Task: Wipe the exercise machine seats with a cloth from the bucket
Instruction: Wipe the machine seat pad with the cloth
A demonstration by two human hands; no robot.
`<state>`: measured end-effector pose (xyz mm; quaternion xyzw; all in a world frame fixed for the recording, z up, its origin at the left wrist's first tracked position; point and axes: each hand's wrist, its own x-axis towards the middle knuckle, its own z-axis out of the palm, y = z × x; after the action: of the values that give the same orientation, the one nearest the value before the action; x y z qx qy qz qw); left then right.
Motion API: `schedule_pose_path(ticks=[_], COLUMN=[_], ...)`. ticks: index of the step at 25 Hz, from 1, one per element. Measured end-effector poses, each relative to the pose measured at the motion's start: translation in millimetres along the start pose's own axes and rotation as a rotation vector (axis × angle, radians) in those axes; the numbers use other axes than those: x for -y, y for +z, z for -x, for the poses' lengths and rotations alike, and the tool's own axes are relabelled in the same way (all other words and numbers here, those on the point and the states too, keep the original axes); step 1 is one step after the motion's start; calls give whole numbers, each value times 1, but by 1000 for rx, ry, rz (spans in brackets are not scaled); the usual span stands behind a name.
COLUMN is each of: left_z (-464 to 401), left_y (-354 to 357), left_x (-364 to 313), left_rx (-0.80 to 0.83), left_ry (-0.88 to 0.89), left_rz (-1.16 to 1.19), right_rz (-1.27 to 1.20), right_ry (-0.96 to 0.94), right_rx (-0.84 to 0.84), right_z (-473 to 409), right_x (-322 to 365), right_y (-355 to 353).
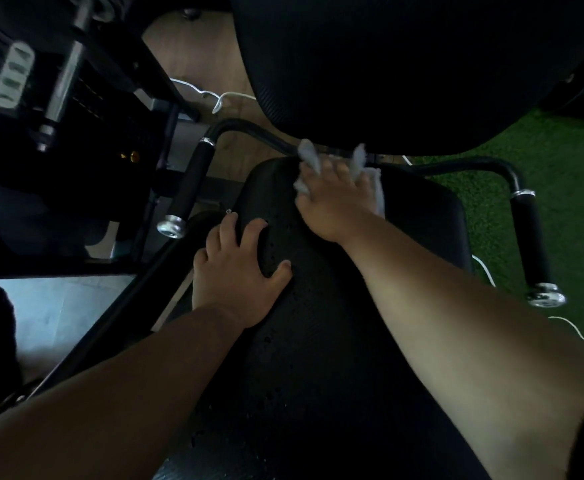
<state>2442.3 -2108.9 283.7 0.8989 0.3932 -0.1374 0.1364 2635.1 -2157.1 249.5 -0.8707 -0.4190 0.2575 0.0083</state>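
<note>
the person leans over the black seat [318, 341] of the exercise machine, both bare arms reaching forward. the right hand [332, 202] presses a white cloth [377, 188] flat on the far edge of the seat, just under the dark back pad [405, 64]. its fingers are spread on top of the cloth, and bits of the cloth stick out past the fingertips and at the right side of the hand. the left hand [238, 271] rests on the left edge of the seat with fingers straight and apart, holding nothing. small water drops lie on the seat surface near this hand. 2 black handles stand beside the seat, the left handle [190, 188] near the left hand and the right handle [533, 244] well apart at the right side. green turf [526, 140] covers the floor on the right.
</note>
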Motion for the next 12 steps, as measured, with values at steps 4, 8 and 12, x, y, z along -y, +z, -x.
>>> schedule_pose_path(ticks=[4, 8, 12], left_z=[0, 0, 0], left_y=[0, 1, 2], left_x=[1, 1, 2], left_rx=[9, 2, -6], left_ry=[4, 4, 8], left_rz=[8, 12, 1], right_rz=[37, 93, 54], right_ry=[-324, -219, -65], right_rx=[61, -15, 0], right_z=[10, 30, -17], right_x=[-1, -38, 8], right_y=[-2, 0, 1])
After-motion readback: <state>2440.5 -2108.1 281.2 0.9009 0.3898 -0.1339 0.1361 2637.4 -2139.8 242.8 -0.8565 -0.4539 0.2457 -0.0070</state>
